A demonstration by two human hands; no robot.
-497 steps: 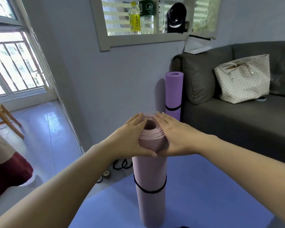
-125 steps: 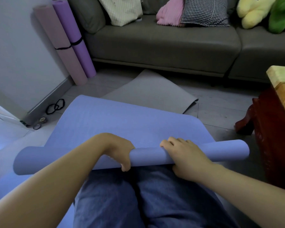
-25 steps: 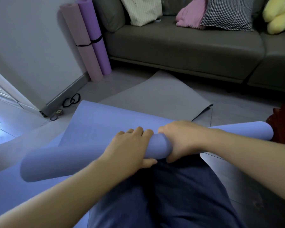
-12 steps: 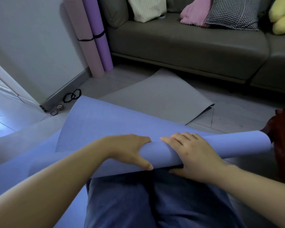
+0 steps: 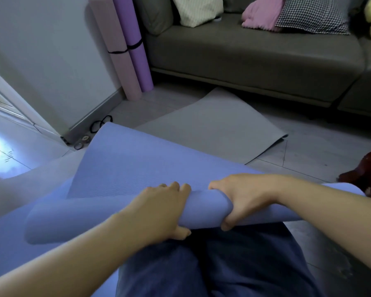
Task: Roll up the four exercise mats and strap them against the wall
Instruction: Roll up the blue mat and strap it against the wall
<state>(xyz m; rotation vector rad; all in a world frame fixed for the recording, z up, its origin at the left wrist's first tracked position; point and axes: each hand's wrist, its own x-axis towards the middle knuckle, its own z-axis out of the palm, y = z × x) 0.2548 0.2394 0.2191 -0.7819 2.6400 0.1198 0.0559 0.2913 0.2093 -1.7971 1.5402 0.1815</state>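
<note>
A blue mat [image 5: 137,168] lies partly rolled across my lap, its flat part stretching away over the floor. My left hand [image 5: 161,213] grips the roll from above, fingers over the top and thumb underneath. Beside it, my right hand [image 5: 242,198] curls round the same roll, thumb below. A grey mat [image 5: 212,127] lies flat on the floor beyond. A pink rolled mat [image 5: 116,48] and a purple rolled mat [image 5: 133,41], each with a black strap, stand against the wall.
Black elastic straps [image 5: 101,123] and small tape rolls [image 5: 81,142] lie on the floor at the wall's base. A grey sofa [image 5: 255,54] with cushions and a bag fills the back. A dark red wooden piece [image 5: 368,172] stands at the right. My blue trousers show below the roll.
Both hands have shifted their hold on the blue roll and turned it further; the right hand, laid on top before, now wraps round it. The roll sits slightly further along the mat.
</note>
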